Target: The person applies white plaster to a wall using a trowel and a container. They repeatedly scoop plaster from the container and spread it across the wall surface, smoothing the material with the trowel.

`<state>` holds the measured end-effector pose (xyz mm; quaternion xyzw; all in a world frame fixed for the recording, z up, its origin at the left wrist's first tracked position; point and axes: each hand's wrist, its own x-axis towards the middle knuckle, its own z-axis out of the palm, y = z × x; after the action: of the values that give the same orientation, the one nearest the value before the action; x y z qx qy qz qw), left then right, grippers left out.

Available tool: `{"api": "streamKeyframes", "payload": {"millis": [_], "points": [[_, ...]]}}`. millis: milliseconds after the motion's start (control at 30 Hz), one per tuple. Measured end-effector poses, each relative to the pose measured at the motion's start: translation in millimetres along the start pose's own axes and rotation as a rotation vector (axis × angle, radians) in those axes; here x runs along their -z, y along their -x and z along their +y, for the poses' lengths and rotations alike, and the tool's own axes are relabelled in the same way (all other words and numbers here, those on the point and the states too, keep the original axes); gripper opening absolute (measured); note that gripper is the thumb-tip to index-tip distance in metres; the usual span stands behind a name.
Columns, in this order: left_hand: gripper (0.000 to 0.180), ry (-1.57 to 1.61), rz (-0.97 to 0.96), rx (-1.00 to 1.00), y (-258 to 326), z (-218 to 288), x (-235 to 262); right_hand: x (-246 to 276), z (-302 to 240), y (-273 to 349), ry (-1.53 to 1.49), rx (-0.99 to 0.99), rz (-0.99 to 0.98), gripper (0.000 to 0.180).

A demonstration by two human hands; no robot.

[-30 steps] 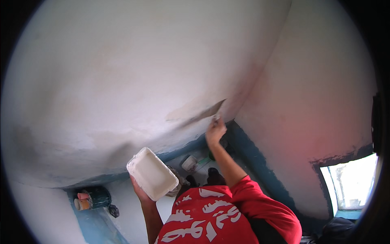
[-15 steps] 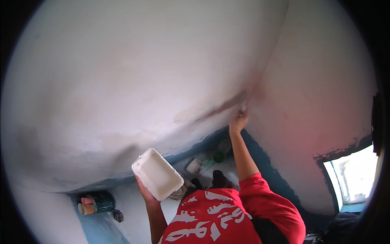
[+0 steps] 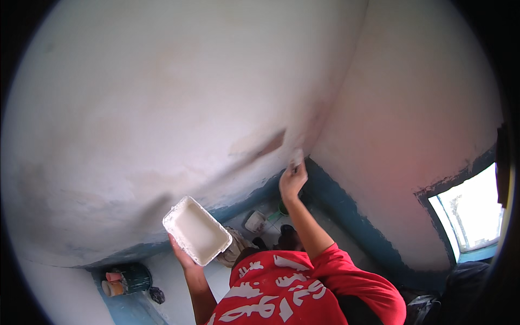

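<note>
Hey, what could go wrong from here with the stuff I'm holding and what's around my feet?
The left hand alone supports the white tub, so it might tip or slip.

The right hand grips a pale tool near the corner; it could scrape the right-hand wall.

A white container sits on the floor close to the feet, so a step might knock it.

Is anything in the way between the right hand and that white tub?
Nothing visible is in the way. The right hand grips a blurred pale tool, and the left hand holds the white tub, its open side showing. The whitish container is down on the floor, so it doesn't seem to block anything.
</note>
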<state>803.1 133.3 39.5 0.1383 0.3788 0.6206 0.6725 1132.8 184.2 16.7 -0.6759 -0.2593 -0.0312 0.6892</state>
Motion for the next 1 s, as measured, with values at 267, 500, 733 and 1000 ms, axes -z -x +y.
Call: {"api": "streamKeyframes", "payload": {"millis": [267, 500, 733, 1000], "points": [[0.060, -0.043, -0.034, 0.079, 3, 4, -4, -84, 26, -14, 0.387, 0.131, 0.137, 0.049], [0.060, -0.075, -0.045, 0.096, -4, 6, 15, -67, 2, 48, 0.248, -0.076, -0.215, 0.055], [0.060, -0.050, -0.077, 0.064, -7, 6, 9, -6, 60, 18, -0.174, -0.194, -0.035, 0.034], [0.061, -0.020, -0.087, 0.056, -2, 4, 11, -50, 14, 12, 0.266, -0.025, -0.049, 0.027]]}}
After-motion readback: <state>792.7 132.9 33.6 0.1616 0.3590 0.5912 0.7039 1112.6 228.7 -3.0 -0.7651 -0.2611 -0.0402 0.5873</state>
